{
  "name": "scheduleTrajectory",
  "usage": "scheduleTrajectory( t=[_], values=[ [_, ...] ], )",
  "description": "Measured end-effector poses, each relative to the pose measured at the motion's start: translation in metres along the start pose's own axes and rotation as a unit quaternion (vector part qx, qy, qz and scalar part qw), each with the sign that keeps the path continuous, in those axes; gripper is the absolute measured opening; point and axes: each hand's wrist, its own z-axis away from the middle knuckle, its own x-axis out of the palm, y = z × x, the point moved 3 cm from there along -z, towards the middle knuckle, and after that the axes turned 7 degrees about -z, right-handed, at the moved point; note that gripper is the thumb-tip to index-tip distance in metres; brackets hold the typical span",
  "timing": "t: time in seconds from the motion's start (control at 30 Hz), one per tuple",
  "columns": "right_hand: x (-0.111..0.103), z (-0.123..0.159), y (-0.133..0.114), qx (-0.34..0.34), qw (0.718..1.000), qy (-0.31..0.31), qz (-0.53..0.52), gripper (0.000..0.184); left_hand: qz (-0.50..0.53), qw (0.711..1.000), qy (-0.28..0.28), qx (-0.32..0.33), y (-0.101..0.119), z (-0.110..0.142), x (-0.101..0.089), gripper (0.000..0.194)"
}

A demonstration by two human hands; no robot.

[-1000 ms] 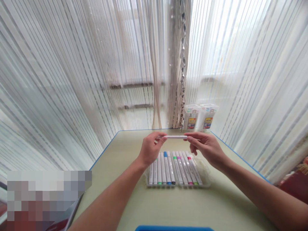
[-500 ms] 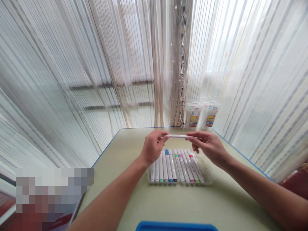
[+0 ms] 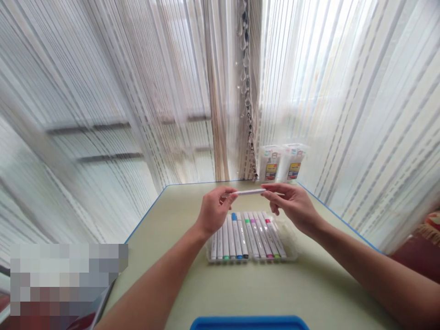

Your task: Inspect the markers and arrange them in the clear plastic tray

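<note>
Between my two hands a white marker pen is held roughly level above the table, its right end slightly higher. My left hand pinches one end between thumb and fingers. The other end is in the fingertips of my right hand; both tips of the pen are covered by fingers. Below lies an open clear plastic case with several white markers side by side, some with blue, green, purple, red or black ends. My left hand hides the top of the leftmost markers. The case's right part holds no markers.
Two clear plastic boxes with yellow labels stand at the table's far edge. A blue object shows at the bottom. The pale green table has a blue border, and string curtains hang behind it.
Both hands keep hold of the marker pen, which has tilted slightly, right end up. The whole view has shifted a little; the markers in the case look unchanged.
</note>
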Motion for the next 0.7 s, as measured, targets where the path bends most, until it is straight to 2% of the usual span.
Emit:
scheduleTrajectory(
  t=[0.27, 0.43, 0.7],
  values=[
    [0.0010, -0.0012, 0.0003, 0.000, 1.000, -0.012, 0.005, 0.037, 0.033, 0.999, -0.013, -0.011, -0.0022, 0.0003, 0.0023, 0.031],
    [-0.0029, -0.0047, -0.0008, -0.006, 1.000, 0.016, 0.000, 0.037, 0.071, 0.997, 0.012, -0.009, -0.0046, -0.0023, -0.0008, 0.030],
    [-0.0044, -0.0069, 0.0047, 0.010, 1.000, 0.022, -0.004, 0.040, 0.160, 0.985, 0.025, -0.053, 0.0014, -0.0042, -0.0033, 0.024]
  ],
)
